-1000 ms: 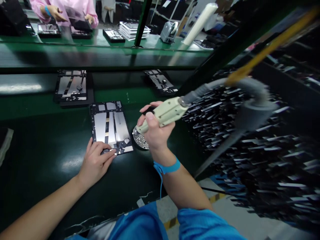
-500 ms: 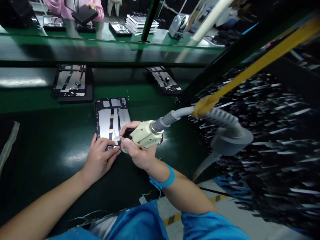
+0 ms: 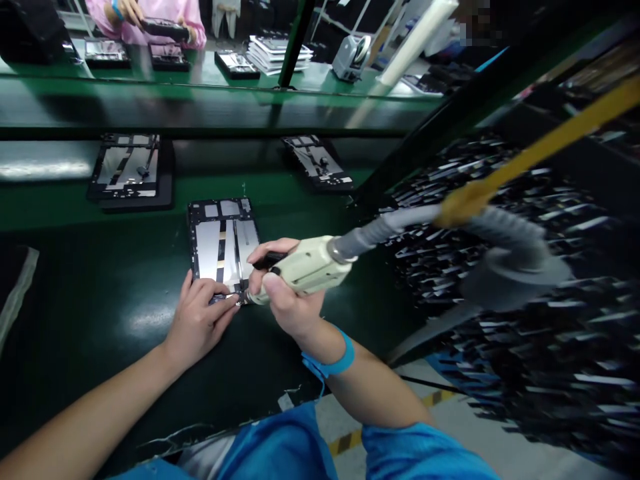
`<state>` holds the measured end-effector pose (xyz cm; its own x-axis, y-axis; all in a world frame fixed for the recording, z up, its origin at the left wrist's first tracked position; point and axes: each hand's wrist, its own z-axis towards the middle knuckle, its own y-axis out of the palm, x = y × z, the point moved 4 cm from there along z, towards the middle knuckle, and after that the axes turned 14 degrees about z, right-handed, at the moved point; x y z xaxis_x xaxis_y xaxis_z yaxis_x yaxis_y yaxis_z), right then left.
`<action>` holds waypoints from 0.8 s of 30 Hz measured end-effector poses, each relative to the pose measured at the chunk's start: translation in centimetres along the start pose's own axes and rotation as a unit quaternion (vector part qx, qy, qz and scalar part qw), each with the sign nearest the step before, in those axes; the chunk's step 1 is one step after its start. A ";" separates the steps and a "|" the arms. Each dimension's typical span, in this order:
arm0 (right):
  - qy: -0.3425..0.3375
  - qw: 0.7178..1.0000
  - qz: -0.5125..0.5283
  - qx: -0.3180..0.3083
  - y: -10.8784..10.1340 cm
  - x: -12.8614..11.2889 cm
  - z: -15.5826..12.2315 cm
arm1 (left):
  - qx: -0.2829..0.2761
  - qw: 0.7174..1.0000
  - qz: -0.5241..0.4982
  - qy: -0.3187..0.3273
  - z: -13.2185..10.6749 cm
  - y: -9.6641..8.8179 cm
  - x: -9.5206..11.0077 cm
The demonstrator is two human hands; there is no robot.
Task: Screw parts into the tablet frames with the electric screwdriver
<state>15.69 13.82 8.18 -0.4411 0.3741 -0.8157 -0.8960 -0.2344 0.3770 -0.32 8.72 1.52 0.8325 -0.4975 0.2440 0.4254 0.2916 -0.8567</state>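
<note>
An opened tablet (image 3: 207, 241) lies on the green bench, its silver inner plate facing up and a dark strip running down it. At its near edge my left hand (image 3: 200, 312) presses with fingers bent and drawn together, gripping that edge; a small bluish part shows under the fingers. My right hand (image 3: 296, 308) is wrapped round a pale electric screwdriver (image 3: 315, 267) with a black lever. The tool is tilted, its tip low by the tablet's near right corner, close to my left fingertips. Whatever lies directly under the tip is too small to make out.
Two more opened tablets lie farther back, a left one (image 3: 127, 167) on a dark slab and a right one (image 3: 319, 163). A yellow strap (image 3: 540, 157) holds the screwdriver's grey cable (image 3: 400, 220). Across the raised shelf, a person in pink sleeves (image 3: 180, 13) handles a dark device.
My right hand and the screwdriver have shifted slightly right and tilted flatter; cable and strap swung right. My left hand stays at the tablet's edge. The person opposite has tilted their device.
</note>
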 end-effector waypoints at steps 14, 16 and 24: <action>-0.042 0.994 -0.019 0.098 -3.2 -0.8 3.0 | 0.027 0.999 -0.023 -0.020 0.3 -0.3 0.5; -0.009 0.998 0.027 0.048 -1.6 -0.7 1.7 | 0.040 0.998 -0.030 -0.024 0.5 -0.7 0.7; 0.037 0.995 0.093 -0.023 1.1 -1.4 -0.5 | 0.045 0.996 -0.072 0.024 0.3 -1.6 1.6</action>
<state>15.39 12.62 9.51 -0.5924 0.2544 -0.7644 -0.7956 -0.3339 0.5054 0.43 7.78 3.39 0.7426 -0.5783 0.3377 0.5718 0.2850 -0.7693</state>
